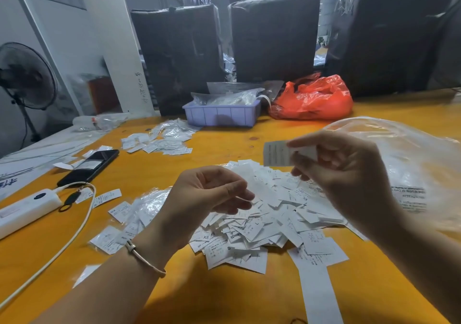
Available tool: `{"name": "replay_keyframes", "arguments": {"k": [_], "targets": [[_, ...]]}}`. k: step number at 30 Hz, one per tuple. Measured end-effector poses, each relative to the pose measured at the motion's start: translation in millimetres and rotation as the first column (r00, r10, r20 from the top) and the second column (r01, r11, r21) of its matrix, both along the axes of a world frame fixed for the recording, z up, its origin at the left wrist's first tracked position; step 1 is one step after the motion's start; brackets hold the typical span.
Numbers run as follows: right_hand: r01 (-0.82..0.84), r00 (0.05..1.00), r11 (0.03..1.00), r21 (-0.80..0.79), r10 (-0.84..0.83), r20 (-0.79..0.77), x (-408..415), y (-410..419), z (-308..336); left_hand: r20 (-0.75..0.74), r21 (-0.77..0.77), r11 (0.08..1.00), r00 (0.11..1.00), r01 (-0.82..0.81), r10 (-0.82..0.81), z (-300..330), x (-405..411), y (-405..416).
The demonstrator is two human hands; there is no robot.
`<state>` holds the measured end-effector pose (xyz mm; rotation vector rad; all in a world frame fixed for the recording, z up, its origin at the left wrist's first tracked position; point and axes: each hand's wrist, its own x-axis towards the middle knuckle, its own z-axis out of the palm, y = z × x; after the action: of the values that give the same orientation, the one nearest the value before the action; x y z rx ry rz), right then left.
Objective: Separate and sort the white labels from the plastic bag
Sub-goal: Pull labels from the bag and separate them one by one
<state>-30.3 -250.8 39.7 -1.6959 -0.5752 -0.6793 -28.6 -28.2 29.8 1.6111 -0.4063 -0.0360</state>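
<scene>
Both hands are raised above the table (249,298) at centre frame, apart from each other. The right hand (341,174) pinches a single white label (277,153) between thumb and fingertips, holding it upright above the pile of white labels (262,224). The left hand (204,196), with a bracelet (144,259) on its wrist, is loosely curled; a white strip shows at its fingertips, but whether the fingers grip it cannot be determined.

The pile lies on the table at centre, directly below the hands. The clear plastic bag (411,154) lies at the right of the frame, just beside the pile. A second, smaller group of labels (159,141) lies toward the upper left of the table.

A purple tray (222,115) and a red bag (314,99) stand at the far edge. A phone (89,166) and a white power bank (25,209) lie at left.
</scene>
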Motion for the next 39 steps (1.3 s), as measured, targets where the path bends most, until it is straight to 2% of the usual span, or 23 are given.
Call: {"name": "replay_keyframes", "arguments": {"k": [3,7,22,39], "targets": [[-0.087,0.996,0.991,0.101,0.085,0.017,-7.2,-0.6,7.1,-0.006,-0.042,0.999,1.000,0.011,-0.012,0.1,-0.5,0.8],[-0.167,0.986,0.978,0.123,0.167,0.014,-14.9,4.6,9.3,-0.006,-0.067,0.998,1.000,0.013,-0.014,1.0,-1.0,2.0],[-0.100,0.993,0.993,0.057,0.103,-0.056,-19.9,9.1,10.6,0.010,-0.106,0.994,1.000,-0.017,0.018,4.3,-3.4,0.4],[-0.135,0.983,0.991,0.020,0.137,-0.123,-15.7,11.0,4.6,0.030,-0.095,0.995,0.999,-0.017,0.020,3.6,-3.3,0.0]]}}
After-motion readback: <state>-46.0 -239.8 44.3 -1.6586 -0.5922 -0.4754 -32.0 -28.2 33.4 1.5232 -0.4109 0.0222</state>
